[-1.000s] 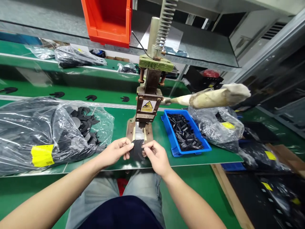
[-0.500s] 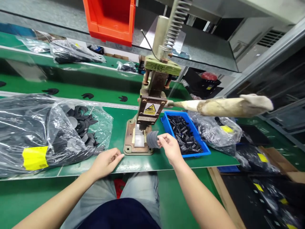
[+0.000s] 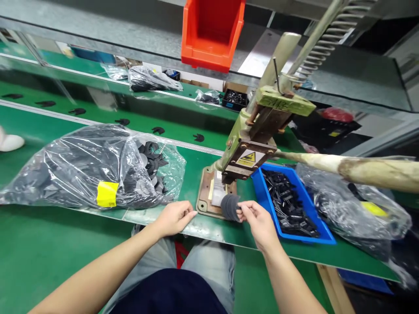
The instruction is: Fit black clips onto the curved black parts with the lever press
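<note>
My right hand (image 3: 257, 220) pinches a dark grey rounded plastic piece (image 3: 230, 207) by its right edge, over the front right of the press base (image 3: 203, 206). The piece looks flat and curved, with ridges or layers. My left hand (image 3: 175, 218) lies at the bench's front edge, just left of the base, with fingers curled in and nothing showing in them. Above the base stands the hand press (image 3: 249, 131), its ram over a pale metal block (image 3: 218, 194). The press's wrapped lever (image 3: 369, 170) reaches out to the right.
A clear bag of grey curved pieces (image 3: 81, 170) lies on the left. A blue tray (image 3: 322, 240) of small black parts stands right of the press, beside another bag (image 3: 353, 205). Behind, several dark pieces lie along a green strip (image 3: 176, 141). An orange bin (image 3: 209, 56) sits above.
My view has swung left, so the press, bags and tray appear further right. My right hand still holds the grey piece near the base; my left hand stays by the base's left side.
</note>
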